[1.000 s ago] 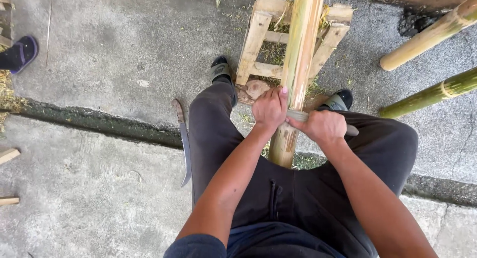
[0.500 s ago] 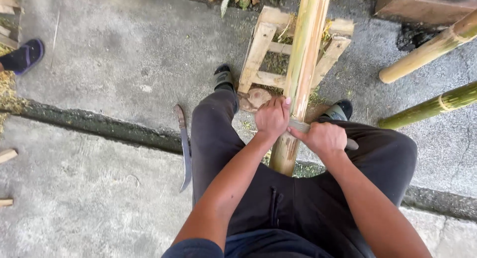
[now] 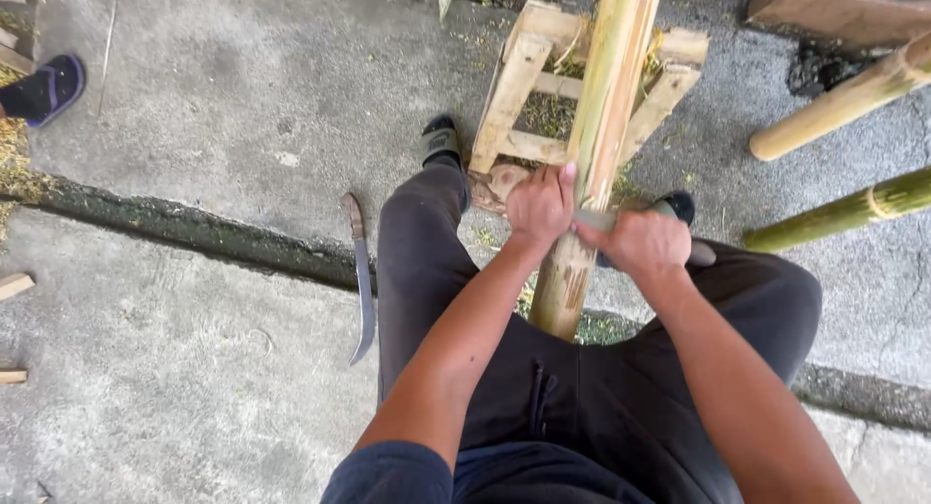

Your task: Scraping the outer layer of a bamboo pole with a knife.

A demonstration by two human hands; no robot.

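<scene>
- Gripping a long, pale yellow-green bamboo pole [image 3: 601, 126], the left hand [image 3: 540, 205] is wrapped round its left side.
- Right hand [image 3: 645, 244] is clenched on a grey blade-like tool [image 3: 593, 219] laid across the pole.
- Pole rests on a pale wooden slatted frame [image 3: 514, 92], its near end between the person's knees.
- Curved steel knife [image 3: 361, 276] lies on concrete, left of the pole.

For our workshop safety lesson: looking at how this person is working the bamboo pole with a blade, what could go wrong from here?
1. The left hand grips the bamboo pole right beside the tool in the right hand; a slip could cut the fingers.
2. The pole's near end rests between the thighs, so the blade might skid toward the legs.
3. A curved knife lies loose on the concrete by the left leg, easy to step on.
</scene>
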